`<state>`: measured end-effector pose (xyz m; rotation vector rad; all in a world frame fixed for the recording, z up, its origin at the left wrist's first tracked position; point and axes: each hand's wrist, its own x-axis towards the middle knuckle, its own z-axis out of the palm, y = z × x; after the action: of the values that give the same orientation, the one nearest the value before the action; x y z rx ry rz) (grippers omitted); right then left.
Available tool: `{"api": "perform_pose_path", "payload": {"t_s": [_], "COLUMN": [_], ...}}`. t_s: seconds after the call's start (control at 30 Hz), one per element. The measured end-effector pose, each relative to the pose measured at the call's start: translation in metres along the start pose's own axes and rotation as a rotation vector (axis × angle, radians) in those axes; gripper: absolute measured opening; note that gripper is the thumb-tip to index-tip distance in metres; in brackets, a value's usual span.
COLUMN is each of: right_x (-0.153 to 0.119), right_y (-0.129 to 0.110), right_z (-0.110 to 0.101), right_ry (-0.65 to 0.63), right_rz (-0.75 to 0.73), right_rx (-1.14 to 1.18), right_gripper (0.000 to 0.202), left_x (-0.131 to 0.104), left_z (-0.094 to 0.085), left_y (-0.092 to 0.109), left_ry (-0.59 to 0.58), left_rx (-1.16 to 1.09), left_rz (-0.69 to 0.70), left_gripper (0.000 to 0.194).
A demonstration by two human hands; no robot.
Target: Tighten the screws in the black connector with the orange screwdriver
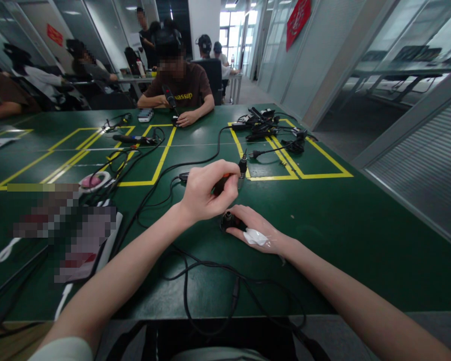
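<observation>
My left hand is closed around a dark tool with some orange on it; its narrow metal tip points up and away from me. Just below and to the right, my right hand grips a small black cylindrical part with a round top facing up. The two hands are close together above the green table. White tape or tissue is on the back of my right hand. My fingers hide much of both objects.
Black cables loop across the near table. Two phone-like devices lie left. Beyond are yellow tape rectangles, a heap of black adapters and cables, and another tool. A person sits opposite, holding a tool.
</observation>
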<state>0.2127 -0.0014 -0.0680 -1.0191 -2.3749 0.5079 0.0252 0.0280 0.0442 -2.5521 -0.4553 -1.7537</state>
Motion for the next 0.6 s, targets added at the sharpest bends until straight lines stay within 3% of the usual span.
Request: {"api": "perform_pose_path", "payload": {"t_s": [0.2, 0.4, 0.6], "right_x": [0.0007, 0.0005, -0.0007], "right_y": [-0.0013, -0.0016, 0.0009], "right_z": [-0.0008, -0.0024, 0.0003], "right_ry": [-0.005, -0.009, 0.007], "right_rz": [0.0, -0.011, -0.017], "right_rx": [-0.013, 0.0, 0.018], "right_gripper": [0.024, 0.025, 0.028], "left_x": [-0.002, -0.0045, -0.0042], "left_z": [0.0015, -0.0003, 0.0001], "left_y": [-0.003, -0.0043, -0.0024], "left_ry": [-0.013, -0.046, -0.029], "left_rx": [0.007, -0.064, -0.001], "left_rz": [0.041, 0.032, 0.021], "left_gripper": [0.011, 0.028, 0.025]}}
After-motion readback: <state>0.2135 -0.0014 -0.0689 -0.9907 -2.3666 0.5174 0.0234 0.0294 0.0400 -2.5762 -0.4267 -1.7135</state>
